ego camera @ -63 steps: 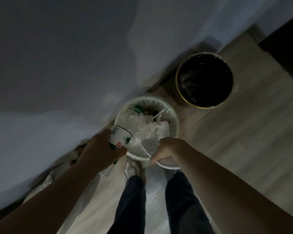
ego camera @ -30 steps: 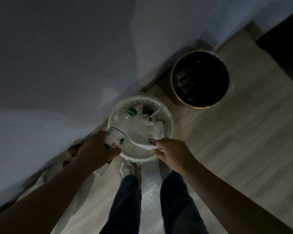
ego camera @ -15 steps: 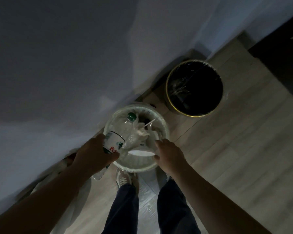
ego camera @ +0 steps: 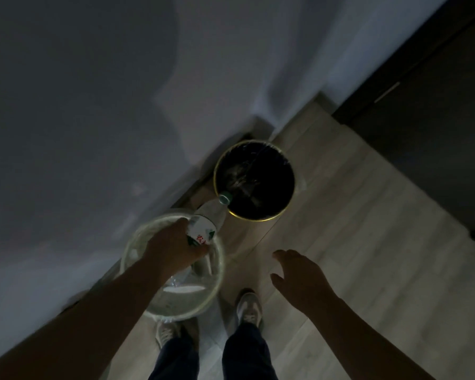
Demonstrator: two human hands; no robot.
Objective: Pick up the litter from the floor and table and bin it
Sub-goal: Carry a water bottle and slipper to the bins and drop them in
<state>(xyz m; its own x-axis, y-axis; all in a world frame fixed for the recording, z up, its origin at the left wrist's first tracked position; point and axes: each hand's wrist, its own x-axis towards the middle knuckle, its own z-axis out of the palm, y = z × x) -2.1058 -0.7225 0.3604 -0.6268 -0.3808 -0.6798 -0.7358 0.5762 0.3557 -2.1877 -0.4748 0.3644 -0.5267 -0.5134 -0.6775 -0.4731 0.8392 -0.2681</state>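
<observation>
Head view: pale bin (ego camera: 220, 259) holds litter (ego camera: 184, 289); left hand (ego camera: 176, 250) grips plastic bottle (ego camera: 202, 231), cap over dark bin (ego camera: 261, 220), not yet dropped; right hand (ego camera: 299, 275) empty, fingers loose.

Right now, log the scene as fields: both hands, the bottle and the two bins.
left hand: grips the bottle below its label
right hand: open, holds nothing, above the floor
bottle: clear plastic, green cap points toward the black bin
pale bin: by the wall, litter inside
black bin: dark liner, contents unclear
</observation>
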